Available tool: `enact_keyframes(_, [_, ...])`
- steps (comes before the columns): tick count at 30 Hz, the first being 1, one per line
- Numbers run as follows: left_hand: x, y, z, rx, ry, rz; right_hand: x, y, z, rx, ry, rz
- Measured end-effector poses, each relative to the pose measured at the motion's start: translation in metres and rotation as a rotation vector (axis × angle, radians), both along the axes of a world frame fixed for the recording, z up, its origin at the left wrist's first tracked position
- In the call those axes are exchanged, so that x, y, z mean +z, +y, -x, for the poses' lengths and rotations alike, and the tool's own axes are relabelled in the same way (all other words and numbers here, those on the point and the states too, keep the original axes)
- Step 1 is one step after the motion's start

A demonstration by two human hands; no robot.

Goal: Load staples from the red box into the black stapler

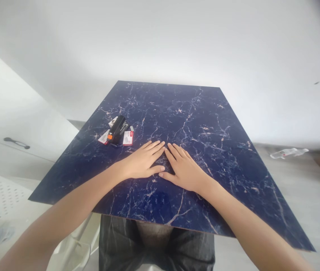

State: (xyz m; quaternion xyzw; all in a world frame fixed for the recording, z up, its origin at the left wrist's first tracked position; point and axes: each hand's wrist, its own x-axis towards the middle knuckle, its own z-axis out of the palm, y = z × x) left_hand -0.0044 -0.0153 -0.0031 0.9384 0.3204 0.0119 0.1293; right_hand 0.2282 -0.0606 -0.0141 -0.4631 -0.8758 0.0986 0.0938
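My left hand lies flat on the dark blue marbled table, fingers stretched out and holding nothing. Beside it, my right hand rests palm down in the same way, its fingertips close to those of the left. Up and to the left of my left hand is a black stapler with an orange patch at its near end. Small red-and-white boxes lie around and partly beneath it; one such box sits just to its right, nearest to my left hand.
A white perforated plastic chair stands at the lower left. White drawers with a dark handle are at the left. A crumpled clear plastic wrapper or bottle lies on the floor at the right. A white wall rises behind the table.
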Motion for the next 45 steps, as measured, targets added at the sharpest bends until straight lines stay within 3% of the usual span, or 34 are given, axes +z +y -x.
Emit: enact_keyframes(45, [-0.0031,0.0005,0.0036,-0.008,0.003,0.0,0.0016,-0.0004,-0.0003,0.005,-0.03,0.009])
